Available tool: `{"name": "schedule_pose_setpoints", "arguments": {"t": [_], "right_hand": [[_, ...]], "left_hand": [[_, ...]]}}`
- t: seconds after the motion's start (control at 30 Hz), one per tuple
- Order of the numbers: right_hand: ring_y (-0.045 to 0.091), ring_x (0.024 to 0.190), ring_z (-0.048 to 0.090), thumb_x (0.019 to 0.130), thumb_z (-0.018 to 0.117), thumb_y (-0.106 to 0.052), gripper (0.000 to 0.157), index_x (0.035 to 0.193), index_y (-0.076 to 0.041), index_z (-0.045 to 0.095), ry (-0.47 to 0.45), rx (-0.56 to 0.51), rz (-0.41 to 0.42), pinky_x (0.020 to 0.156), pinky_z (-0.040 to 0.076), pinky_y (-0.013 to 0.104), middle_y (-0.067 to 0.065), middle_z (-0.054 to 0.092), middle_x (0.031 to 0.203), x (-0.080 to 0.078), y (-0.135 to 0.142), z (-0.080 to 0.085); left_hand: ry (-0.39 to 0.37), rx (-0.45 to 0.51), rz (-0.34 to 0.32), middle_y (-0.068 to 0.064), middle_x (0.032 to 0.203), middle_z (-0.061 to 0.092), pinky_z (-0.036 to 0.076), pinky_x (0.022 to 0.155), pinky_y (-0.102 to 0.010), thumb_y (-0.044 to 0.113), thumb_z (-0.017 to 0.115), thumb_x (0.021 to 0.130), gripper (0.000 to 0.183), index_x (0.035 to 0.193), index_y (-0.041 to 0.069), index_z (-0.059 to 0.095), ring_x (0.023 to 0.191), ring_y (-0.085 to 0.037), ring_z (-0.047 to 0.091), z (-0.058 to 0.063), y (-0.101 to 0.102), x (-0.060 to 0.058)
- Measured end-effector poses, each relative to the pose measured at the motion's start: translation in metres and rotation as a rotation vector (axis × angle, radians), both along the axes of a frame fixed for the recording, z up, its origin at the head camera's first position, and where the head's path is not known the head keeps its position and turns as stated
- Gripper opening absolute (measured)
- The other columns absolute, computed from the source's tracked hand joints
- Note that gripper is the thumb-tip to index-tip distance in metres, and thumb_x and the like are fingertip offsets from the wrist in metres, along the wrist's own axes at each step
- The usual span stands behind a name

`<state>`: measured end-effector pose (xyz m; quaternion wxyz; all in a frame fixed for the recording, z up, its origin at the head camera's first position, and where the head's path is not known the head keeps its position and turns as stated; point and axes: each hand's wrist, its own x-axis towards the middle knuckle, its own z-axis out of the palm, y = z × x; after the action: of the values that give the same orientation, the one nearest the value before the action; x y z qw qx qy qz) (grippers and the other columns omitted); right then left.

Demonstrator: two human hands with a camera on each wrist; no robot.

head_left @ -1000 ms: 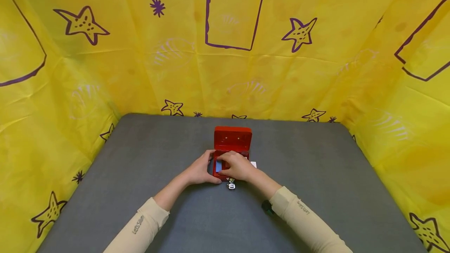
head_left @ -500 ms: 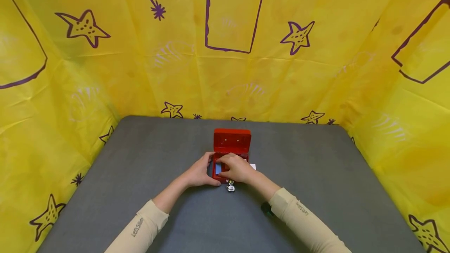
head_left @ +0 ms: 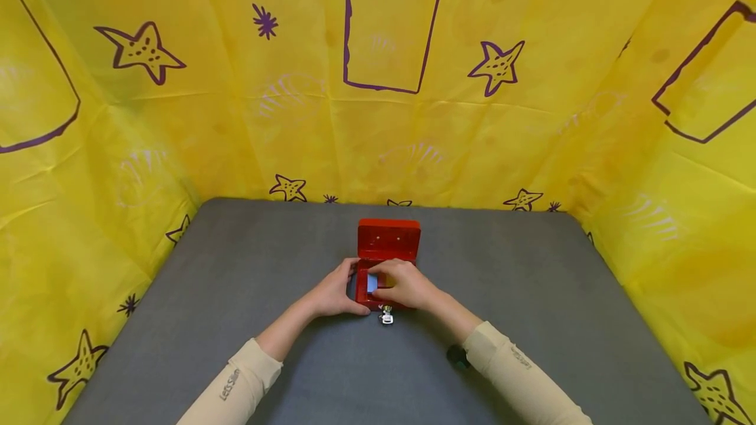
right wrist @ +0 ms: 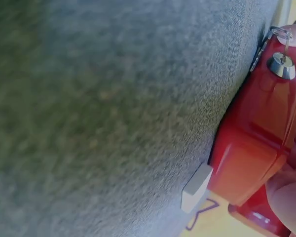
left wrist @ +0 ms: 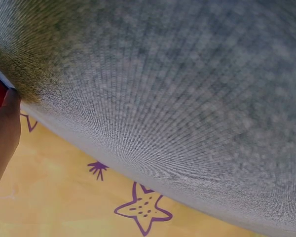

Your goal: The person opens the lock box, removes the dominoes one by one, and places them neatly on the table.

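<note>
A small red cash box (head_left: 387,240) stands on the grey table with its lid raised. My left hand (head_left: 333,290) holds its left side, thumb at the front corner and fingers toward the back. Over the box's inside, my right hand (head_left: 407,286) pinches a light blue rectangular piece (head_left: 372,283) between thumb and fingers, partly covered by them. In the right wrist view, a key sits in the silver lock (right wrist: 281,65) on the box's front, with a ring attached. The left thumb (right wrist: 295,35) shows beside the lock. In the left wrist view, only a corner of the box appears.
A small white block (right wrist: 196,188) lies against the right side of the box, hidden behind the right hand in the head view. The grey table (head_left: 266,241) is bordered at the back and sides by a yellow patterned curtain (head_left: 236,117).
My right hand has shifted slightly right, and the light blue piece has moved right with it inside the box. My left hand keeps its hold. The head view has tilted up a little.
</note>
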<state>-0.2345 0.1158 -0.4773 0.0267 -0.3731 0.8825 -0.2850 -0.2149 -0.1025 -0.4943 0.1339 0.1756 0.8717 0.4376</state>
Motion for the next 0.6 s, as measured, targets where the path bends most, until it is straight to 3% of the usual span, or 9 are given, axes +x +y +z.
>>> {"name": "schedule_pose_setpoints", "arguments": {"t": [0.1, 0.6], "right_hand": [[0.024, 0.104, 0.061, 0.085, 0.076, -0.02, 0.041, 0.121, -0.005, 0.066, 0.003, -0.038, 0.006, 0.093, 0.05, 0.042, 0.008, 0.068, 0.116, 0.001, 0.004, 0.0], [0.022, 0.106, 0.06, 0.084, 0.077, -0.024, 0.043, 0.124, -0.013, 0.065, -0.167, -0.132, -0.079, 0.091, 0.052, 0.039, 0.001, 0.066, 0.12, 0.005, 0.022, -0.002]], "left_hand": [[-0.005, -0.001, 0.003, -0.019, 0.143, 0.042, 0.04, 0.104, -0.05, 0.024, 0.089, 0.068, 0.098, 0.144, 0.004, 0.029, 0.13, -0.038, 0.045, 0.0, 0.0, 0.0], [-0.008, -0.002, 0.01, -0.018, 0.143, 0.042, 0.041, 0.104, -0.051, 0.026, 0.089, 0.068, 0.1, 0.144, 0.004, 0.029, 0.13, -0.039, 0.044, -0.002, 0.0, -0.001]]}}
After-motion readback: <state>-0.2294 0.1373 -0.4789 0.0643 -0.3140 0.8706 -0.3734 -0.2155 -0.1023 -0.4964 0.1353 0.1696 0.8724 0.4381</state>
